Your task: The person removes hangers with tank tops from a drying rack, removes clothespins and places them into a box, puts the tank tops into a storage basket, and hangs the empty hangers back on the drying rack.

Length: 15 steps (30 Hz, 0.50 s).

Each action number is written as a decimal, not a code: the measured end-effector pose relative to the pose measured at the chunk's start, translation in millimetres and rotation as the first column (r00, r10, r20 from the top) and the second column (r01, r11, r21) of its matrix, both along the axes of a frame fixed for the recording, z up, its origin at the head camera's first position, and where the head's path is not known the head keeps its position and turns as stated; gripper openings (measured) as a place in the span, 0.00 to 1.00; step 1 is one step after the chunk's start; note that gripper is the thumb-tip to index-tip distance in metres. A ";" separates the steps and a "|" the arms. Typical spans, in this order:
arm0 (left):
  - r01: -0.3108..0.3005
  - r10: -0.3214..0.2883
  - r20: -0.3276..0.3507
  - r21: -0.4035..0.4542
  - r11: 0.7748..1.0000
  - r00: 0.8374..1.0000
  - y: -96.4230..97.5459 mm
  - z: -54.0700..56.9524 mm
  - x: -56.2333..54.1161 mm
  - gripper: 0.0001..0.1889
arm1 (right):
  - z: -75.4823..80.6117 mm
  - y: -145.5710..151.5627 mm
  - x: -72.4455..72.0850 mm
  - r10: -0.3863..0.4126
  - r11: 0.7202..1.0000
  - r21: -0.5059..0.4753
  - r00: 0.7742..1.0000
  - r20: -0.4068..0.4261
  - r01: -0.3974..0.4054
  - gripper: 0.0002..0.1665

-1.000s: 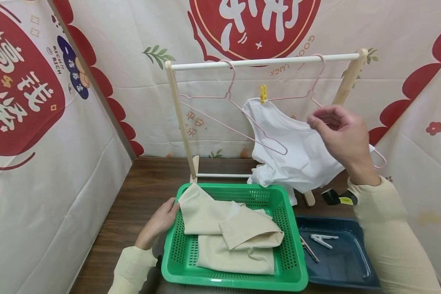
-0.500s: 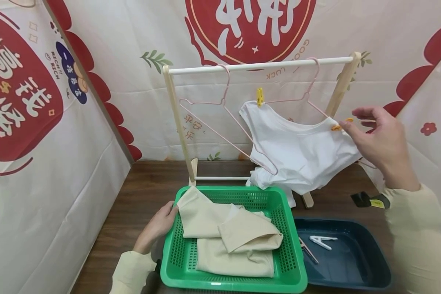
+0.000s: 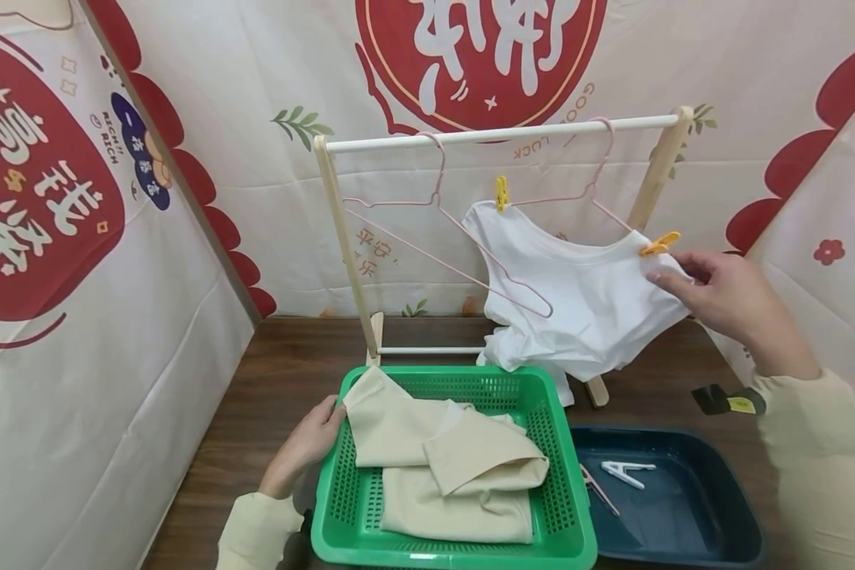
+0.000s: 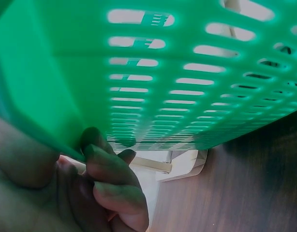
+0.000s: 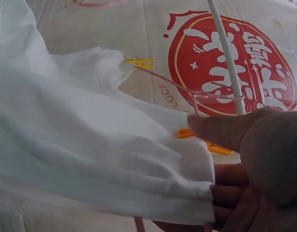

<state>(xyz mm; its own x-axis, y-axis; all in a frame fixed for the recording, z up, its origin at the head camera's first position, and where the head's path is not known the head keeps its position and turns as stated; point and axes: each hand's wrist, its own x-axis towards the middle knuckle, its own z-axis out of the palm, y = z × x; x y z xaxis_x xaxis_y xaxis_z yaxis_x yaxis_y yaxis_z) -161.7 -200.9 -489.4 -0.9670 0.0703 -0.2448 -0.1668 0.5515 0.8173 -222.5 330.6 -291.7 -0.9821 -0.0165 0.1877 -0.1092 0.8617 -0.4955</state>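
A white T-shirt (image 3: 577, 277) hangs from a pink hanger (image 3: 602, 162) on a small rack. A yellow clothespin (image 3: 501, 195) clips one shoulder and an orange clothespin (image 3: 659, 244) the other. Just below the orange one, my right hand (image 3: 734, 305) holds the T-shirt's sleeve edge, thumb in front and fingers behind the cloth. My left hand (image 3: 306, 443) grips the left rim of a green basket (image 3: 328, 507); the left wrist view shows its fingers curled beneath the rim. Folded beige cloth (image 3: 456, 467) lies in the basket.
An empty pink hanger (image 3: 438, 174) hangs further left on the rack's white bar (image 3: 527, 133). Right of the basket, a dark blue tray (image 3: 691, 507) holds a white clothespin (image 3: 627, 473) and a pink clothespin (image 3: 600, 491). Printed cloth walls stand behind and at both sides.
My right hand has moved right off the T-shirt's shoulder, uncovering the orange clothespin, then down and back to the sleeve edge. My left hand stays on the basket rim.
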 end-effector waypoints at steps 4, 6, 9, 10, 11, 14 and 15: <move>-0.001 0.001 -0.003 0.005 1.000 1.000 0.6 -0.5 0.8 0.16 | -3.1 0.6 -1.0 0.016 1.000 -0.008 1.000 -0.009 -0.016 0.35; -0.002 0.002 -0.003 0.007 1.000 1.000 0.7 -1.0 0.7 0.16 | -4.0 0.3 -0.8 0.017 1.000 -0.023 1.000 -0.013 -0.017 0.35; -0.001 0.001 -0.003 0.007 1.000 1.000 0.6 -1.8 0.5 0.16 | -5.3 0.0 0.1 0.012 0.999 -0.030 1.000 -0.027 -0.013 0.34; -0.001 0.001 -0.004 0.009 1.000 1.000 0.5 -2.0 0.3 0.16 | -5.8 0.1 0.5 0.011 0.999 -0.034 1.000 -0.030 -0.012 0.34; -0.002 0.002 -0.004 0.011 1.000 1.000 0.4 -2.0 0.2 0.16 | -6.2 0.3 0.8 0.010 0.999 -0.033 0.999 -0.034 -0.011 0.34; -0.005 0.005 -0.004 0.016 1.000 1.000 0.3 -2.0 0.0 0.16 | -7.2 0.9 1.4 0.013 0.999 -0.035 0.999 -0.046 -0.014 0.33; -0.006 0.006 -0.003 0.017 1.000 1.000 0.4 -2.0 -0.2 0.16 | -7.5 1.4 1.5 0.017 0.999 -0.037 0.999 -0.049 -0.019 0.33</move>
